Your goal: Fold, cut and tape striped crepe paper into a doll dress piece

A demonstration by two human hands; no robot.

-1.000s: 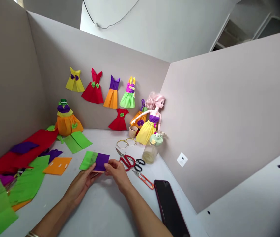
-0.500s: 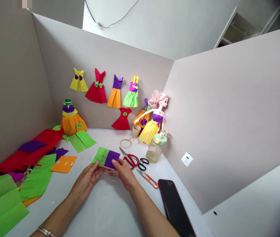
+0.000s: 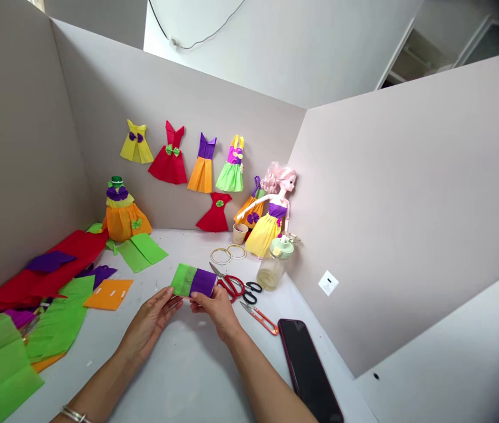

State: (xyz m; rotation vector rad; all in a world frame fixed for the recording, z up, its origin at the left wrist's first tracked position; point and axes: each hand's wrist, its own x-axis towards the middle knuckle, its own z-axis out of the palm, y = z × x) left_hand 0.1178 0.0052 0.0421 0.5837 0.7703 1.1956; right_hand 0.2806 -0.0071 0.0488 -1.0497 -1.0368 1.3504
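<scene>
Between my hands, a little above the table, is a small folded piece of crepe paper [image 3: 192, 280], green on the left and purple on the right. My left hand [image 3: 155, 311] pinches its lower left corner between thumb and fingers. With the thumb on its lower edge and the fingers behind, my right hand [image 3: 216, 308] grips the purple side. Just beyond my right hand lie red-handled scissors [image 3: 232, 286], black-handled scissors [image 3: 252, 292] and orange thread snips [image 3: 260, 319].
Coloured paper sheets [image 3: 62, 326] spread over the left side. A doll [image 3: 271, 217] in a yellow skirt, a glass bottle [image 3: 271, 270], a paper cup [image 3: 239, 234] and two bangles [image 3: 222, 256] stand or lie behind. A phone [image 3: 309, 370] lies right. Paper dresses [image 3: 168, 155] hang on the partition.
My right hand has shifted its grip, its thumb sliding from the purple face down to the lower edge. The paper piece has turned slightly. The view has shifted a little to the right.
</scene>
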